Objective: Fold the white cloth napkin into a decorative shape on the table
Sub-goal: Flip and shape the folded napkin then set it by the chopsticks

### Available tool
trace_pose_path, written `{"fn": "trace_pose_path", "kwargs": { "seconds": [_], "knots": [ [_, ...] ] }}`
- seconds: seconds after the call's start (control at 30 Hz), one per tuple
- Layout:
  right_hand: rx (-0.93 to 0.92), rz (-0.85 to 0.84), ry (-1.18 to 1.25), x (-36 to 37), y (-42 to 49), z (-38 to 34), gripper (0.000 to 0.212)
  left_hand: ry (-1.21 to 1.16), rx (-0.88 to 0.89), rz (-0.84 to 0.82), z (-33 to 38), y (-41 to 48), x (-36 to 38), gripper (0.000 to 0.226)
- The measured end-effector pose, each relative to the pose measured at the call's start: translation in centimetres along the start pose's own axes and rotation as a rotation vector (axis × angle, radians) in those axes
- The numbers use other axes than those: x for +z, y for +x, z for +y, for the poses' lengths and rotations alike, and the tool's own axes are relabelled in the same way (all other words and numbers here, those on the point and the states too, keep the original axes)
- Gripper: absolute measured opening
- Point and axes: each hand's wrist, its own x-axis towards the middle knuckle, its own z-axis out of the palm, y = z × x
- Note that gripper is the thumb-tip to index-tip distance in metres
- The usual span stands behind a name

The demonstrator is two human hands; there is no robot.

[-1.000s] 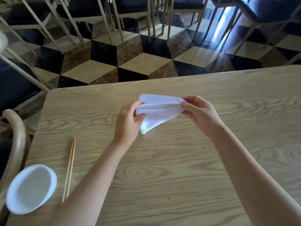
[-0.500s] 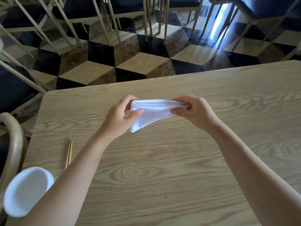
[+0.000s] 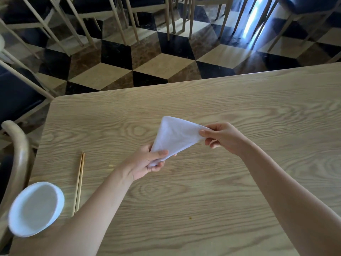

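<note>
1. White cloth napkin (image 3: 176, 137): folded into a rough triangle, held up over the middle of the table (image 3: 221, 191), looks clear of the surface. One rounded corner points away from the camera, the narrow end points toward it.
2. Left hand (image 3: 147, 163): closed around the napkin's near, narrow end; thumb lies across the top of the cloth, fingers curled under it.
3. Right hand (image 3: 224, 135): pinching the napkin's right corner between thumb and fingers, other fingers curled in. Cloth spans between the two hands, fairly taut.
4. Both forearms bare, reaching in from the near edge.
5. Chopsticks (image 3: 79, 183): wooden pair lying flat and together on the table, left of the left forearm, well apart from the napkin.
6. White bowl (image 3: 36, 208): at the table's near-left corner, just left of the chopsticks, looks empty.
7. Curved wooden chair back (image 3: 17, 157) at the table's left edge. More chairs (image 3: 114, 17) stand on the checkered floor (image 3: 160, 65) beyond the far edge.
</note>
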Motion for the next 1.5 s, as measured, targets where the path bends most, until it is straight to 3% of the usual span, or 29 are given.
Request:
{"fn": "trace_pose_path", "kwargs": {
  "seconds": [0.1,0.33,0.53,0.87,1.0,1.4,1.43,1.5],
  "knots": [
    [0.047,-0.007,-0.142,0.5,-0.2,1.3,0.016,-0.017,-0.045,0.137,-0.3,0.6,-0.9,0.013],
    [-0.054,0.126,-0.579,2.2,-0.8,4.3,0.010,0.075,-0.044,0.400,-2.4,0.3,-2.0,0.016],
    [-0.452,0.319,-0.917,2.7,-2.1,6.5,0.026,-0.045,0.123,0.463,-3.9,-1.2,-1.5,0.024],
    [-0.531,0.389,-0.894,3.4,-1.8,8.2,0.029,0.223,0.331,0.535,-5.8,-2.6,-2.6,0.022],
    [-0.574,0.384,-0.917,3.4,-1.8,8.3,0.021,0.290,0.383,0.606,-6.5,-2.5,-2.6,0.016],
    [-0.574,0.338,-0.868,2.9,-1.3,8.6,0.011,0.192,0.217,0.694,-6.2,-2.0,-2.7,0.008],
    [-0.554,0.348,-0.865,2.8,-1.6,8.4,0.012,0.243,0.215,0.726,-5.9,-2.4,-2.8,0.010],
    [-0.521,0.410,-0.863,2.7,-2.3,7.7,0.027,0.579,0.323,0.927,-4.9,-3.1,-2.8,0.017]
  ]
}}
